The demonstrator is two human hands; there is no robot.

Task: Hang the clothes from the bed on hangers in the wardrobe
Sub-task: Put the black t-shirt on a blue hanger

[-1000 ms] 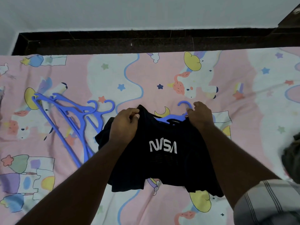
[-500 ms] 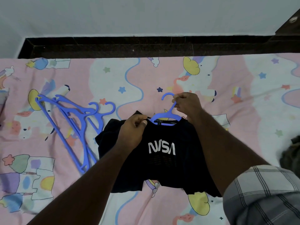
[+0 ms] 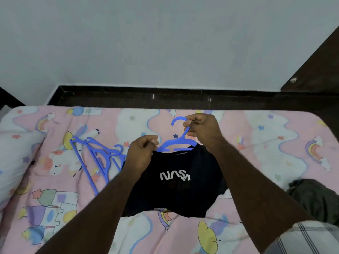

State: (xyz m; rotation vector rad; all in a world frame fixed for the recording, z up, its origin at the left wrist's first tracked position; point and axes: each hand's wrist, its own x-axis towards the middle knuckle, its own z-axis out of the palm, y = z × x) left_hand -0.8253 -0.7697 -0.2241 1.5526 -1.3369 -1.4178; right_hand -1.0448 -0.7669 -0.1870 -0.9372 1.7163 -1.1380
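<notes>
A heap of spare blue plastic hangers [image 3: 99, 156] lies tangled on the bed [image 3: 256, 136] toward its left side, their thin arms crossing one another and their hooks pointing toward the middle; the left forearm passes over their lower ends and hides part of them. At the bed's left edge sits a pillow [image 3: 16, 158] in the same printed cover, and near the right edge a crumpled dark grey garment [image 3: 315, 198] lies in a soft lump, well apart from the work in hand. The sheet is pink and white cotton-like cloth printed with rainbows, clouds, stars and moons, slightly rumpled. Beyond the far edge runs a dark wooden bed frame [image 3: 165, 98] against a plain pale wall [image 3: 146, 43], and a dark wooden panel [image 3: 315, 70] rises at the far right corner. Over the middle of the bed a black T-shirt [image 3: 174, 189] with white NASA lettering hangs limp, its hem falling to the sheet. A blue hanger [image 3: 178, 142], smooth moulded plastic with a curved hook, sits partly inside the collar, one shoulder still bare. The left hand [image 3: 142, 153] pinches the collar at that bare shoulder. The right hand [image 3: 201, 129] has its fingers curled round the hanger's neck just under the hook.
</notes>
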